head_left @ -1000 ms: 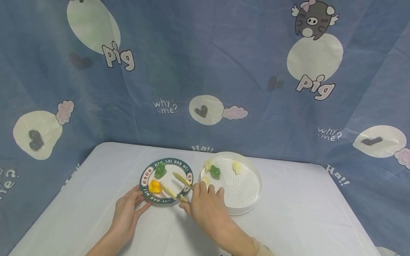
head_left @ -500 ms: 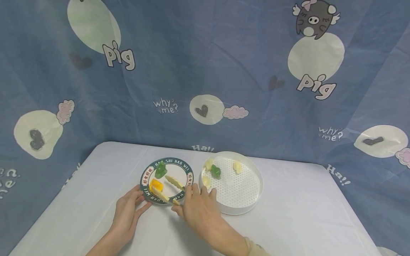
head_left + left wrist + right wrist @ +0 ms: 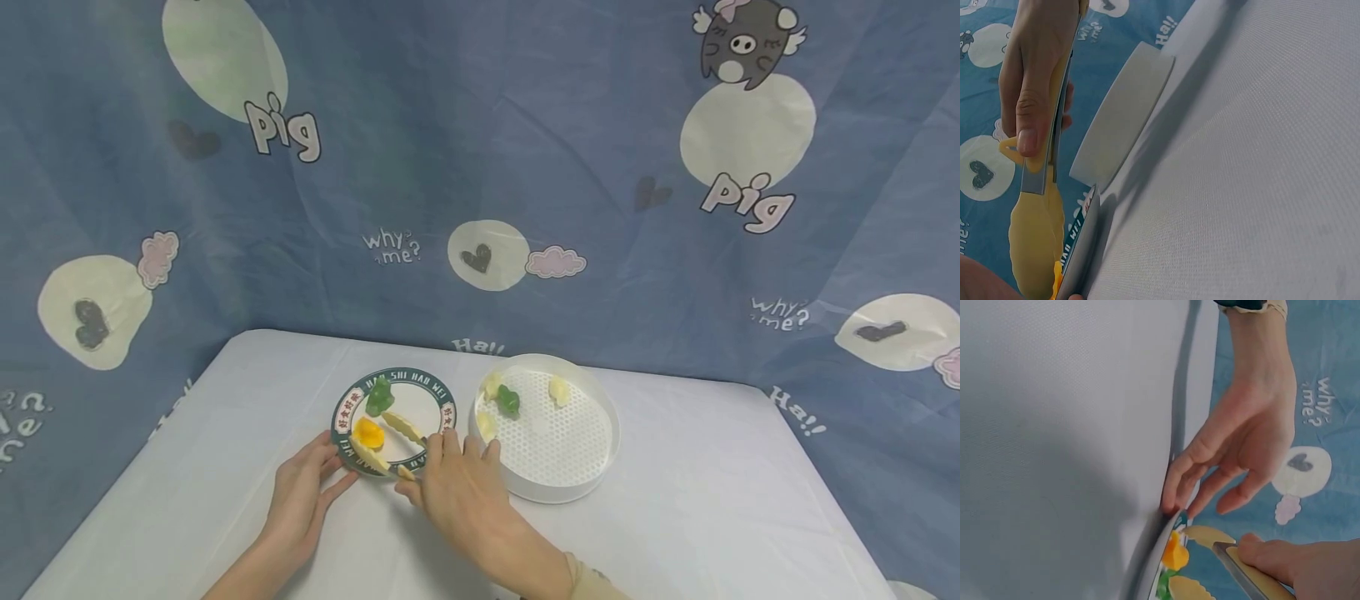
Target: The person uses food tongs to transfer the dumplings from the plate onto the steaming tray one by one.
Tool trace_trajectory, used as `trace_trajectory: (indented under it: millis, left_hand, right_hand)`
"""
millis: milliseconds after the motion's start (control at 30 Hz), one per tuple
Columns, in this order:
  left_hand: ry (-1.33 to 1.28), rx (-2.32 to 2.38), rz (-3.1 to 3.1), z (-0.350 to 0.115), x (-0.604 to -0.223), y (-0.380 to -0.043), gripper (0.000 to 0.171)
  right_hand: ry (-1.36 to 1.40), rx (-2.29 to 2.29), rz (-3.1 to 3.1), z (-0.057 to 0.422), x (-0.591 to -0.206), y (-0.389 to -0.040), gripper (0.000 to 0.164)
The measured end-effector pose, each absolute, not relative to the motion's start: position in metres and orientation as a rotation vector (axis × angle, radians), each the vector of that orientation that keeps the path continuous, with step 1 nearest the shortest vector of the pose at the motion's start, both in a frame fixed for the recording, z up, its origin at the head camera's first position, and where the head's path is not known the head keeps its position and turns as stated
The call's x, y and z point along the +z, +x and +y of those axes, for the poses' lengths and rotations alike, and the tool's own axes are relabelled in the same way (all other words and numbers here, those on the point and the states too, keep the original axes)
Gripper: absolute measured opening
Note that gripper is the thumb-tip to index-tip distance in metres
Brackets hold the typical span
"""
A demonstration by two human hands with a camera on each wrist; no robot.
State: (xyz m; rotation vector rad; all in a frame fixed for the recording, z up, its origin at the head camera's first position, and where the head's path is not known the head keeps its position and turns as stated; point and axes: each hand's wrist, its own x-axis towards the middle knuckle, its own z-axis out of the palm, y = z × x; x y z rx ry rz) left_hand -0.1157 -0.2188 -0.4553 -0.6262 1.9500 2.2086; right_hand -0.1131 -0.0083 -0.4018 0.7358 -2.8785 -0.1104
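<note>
Two tong arms stand well apart around the yellow piece [image 3: 368, 432], one along its near side and one to its right, and no squeeze on it shows; your right hand [image 3: 465, 492] grips the tongs [image 3: 404, 427], thumb on one arm and fingers on the other. That piece sits on the plate [image 3: 422, 407], toward the outer end of the tongs' mouth, so closing at this reach could catch only its edge, and a smooth, rounded surface would probably squirt out past the tips. Just beyond the far tip lies the green piece [image 3: 379, 398]; because they are so close, the far arm may nudge it or trap it along with the yellow one. Your near arm crosses the plate's rim, so a hard sweep inward might scrape the rim or drag the plate toward you. What guards against that is your left hand [image 3: 300, 492], holding the rim left of the tips; if its hold slackens, the plate could turn, and if you overreach, the near tip may knock those fingers. Right of your grip stands the white tray [image 3: 551, 493], its wall close to your right fingers; swinging back low and carelessly could bump it and shift the pale piece [image 3: 558, 391] inside.
</note>
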Motion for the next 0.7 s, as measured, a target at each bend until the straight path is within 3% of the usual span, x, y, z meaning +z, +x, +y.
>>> trace_trajectory:
  millis: [700]
  left_hand:
    - [-0.62,2.193,1.966,-0.2188,-0.4542,-0.1152,0.069]
  right_hand:
    - [0.751,-0.18,-2.873,-0.014,-0.4098,-0.115,0.066]
